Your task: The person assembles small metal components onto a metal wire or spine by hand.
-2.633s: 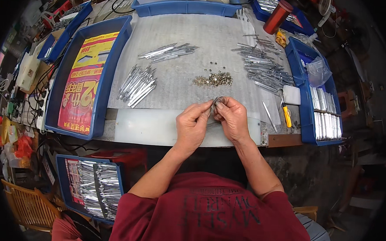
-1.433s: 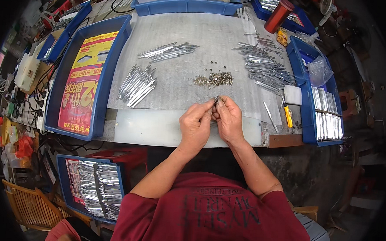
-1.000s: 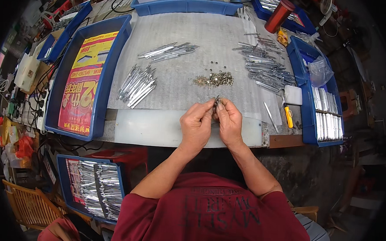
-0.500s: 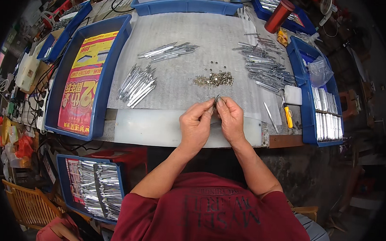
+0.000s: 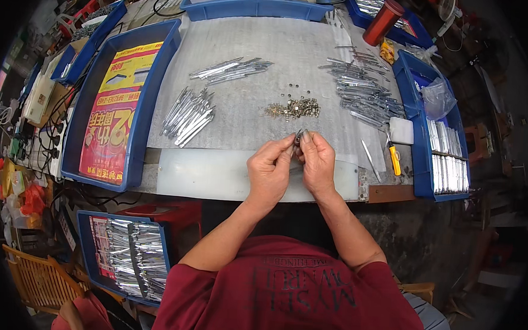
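Head camera, looking down at a cluttered workbench from above the person's red-shirted chest. Both bare forearms rise from the lower edge and meet at the near edge of the bench. The left hand and the right hand are pressed close together, fingertips pinching a small metal piece between them. The piece is thin and greyish; its exact shape is too small to make out, and most of it is hidden behind the fingertips.

The hands hover above a pale translucent sheet lying along the front of the bench. Just beyond the fingertips sits a small heap of tiny brassy parts on the grey ribbed mat. To the left on the mat lie two loose bundles of slim metal strips, and a larger scatter of metal strips lies to the right. A yellow-handled tool rests near the right edge.

A blue tray with a red and yellow printed sheet lies on the left. A blue bin of stacked strips stands on the right, partly bent by the lens. Below the bench, a low blue bin of shiny strips is partly cut off by the person's arm. The picture's corners are dark and unreadable.
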Available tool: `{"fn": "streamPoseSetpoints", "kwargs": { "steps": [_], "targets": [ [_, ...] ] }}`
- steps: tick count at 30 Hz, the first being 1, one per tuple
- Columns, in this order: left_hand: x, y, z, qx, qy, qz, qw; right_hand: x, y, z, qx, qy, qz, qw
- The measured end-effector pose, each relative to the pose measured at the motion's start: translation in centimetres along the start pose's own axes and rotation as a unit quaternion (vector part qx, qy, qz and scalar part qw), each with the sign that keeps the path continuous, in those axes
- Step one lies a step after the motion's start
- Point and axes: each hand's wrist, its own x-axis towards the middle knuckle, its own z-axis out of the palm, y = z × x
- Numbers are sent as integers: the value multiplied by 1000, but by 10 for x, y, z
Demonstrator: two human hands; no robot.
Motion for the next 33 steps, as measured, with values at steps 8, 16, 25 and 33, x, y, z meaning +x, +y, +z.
{"fn": "streamPoseSetpoints", "kwargs": {
  "steps": [8,16,25,33],
  "targets": [
    [-1,6,0,16,-10,47,999,5,0,-8,-47,-38,-37,997],
    [-4,6,1,-50,-14,-37,998,9,1,-14,-59,-4,-32,998],
    [-4,8,0,-54,-20,-33,998,13,-7,-13,-49,37,-4,998],
    [-2,8,3,-49,-7,-25,998,15,-4,-15,-44,51,-21,998]
  ]
}}
